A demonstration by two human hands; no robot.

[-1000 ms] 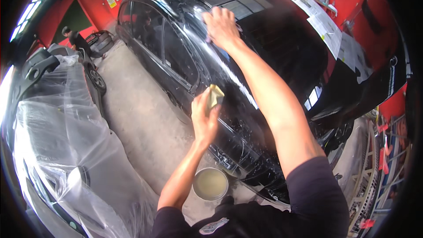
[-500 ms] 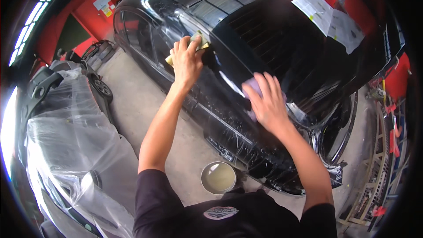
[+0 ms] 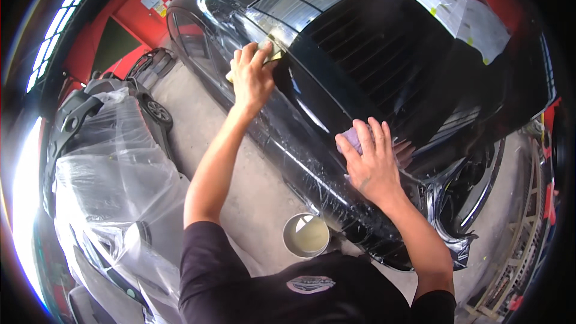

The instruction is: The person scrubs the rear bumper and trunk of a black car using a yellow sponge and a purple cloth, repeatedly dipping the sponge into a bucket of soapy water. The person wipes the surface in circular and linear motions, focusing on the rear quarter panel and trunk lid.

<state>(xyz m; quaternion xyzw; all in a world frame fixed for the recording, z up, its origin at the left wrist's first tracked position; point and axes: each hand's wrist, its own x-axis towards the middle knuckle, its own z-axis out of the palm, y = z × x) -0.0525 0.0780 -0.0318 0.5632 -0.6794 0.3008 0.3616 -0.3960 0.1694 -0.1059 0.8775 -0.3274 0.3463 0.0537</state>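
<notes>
A black car (image 3: 294, 138) with wet, streaked paint fills the middle of the view. My left hand (image 3: 253, 78) is closed over a yellowish sponge (image 3: 276, 53), pressed to the car's rear side panel beside the back window; the palm hides most of it. Nearer to me, my right hand (image 3: 373, 162) presses a purple cloth or sponge (image 3: 353, 139) against the panel below the rear window's corner. Its fingers curl over the top, so I cannot tell which kind it is. The dark rear window (image 3: 360, 66) lies between and beyond both hands.
A bucket of cloudy liquid (image 3: 306, 236) stands on the floor below the car. On the left is another car under clear plastic sheeting (image 3: 114, 186). Newspaper and paper masking (image 3: 462, 15) lie at the far window edge. Metal frames (image 3: 516, 246) stand at the right.
My right hand has shifted slightly down and right along the panel with the purple piece. My left hand stays at nearly the same spot on the car. The view has tilted a little.
</notes>
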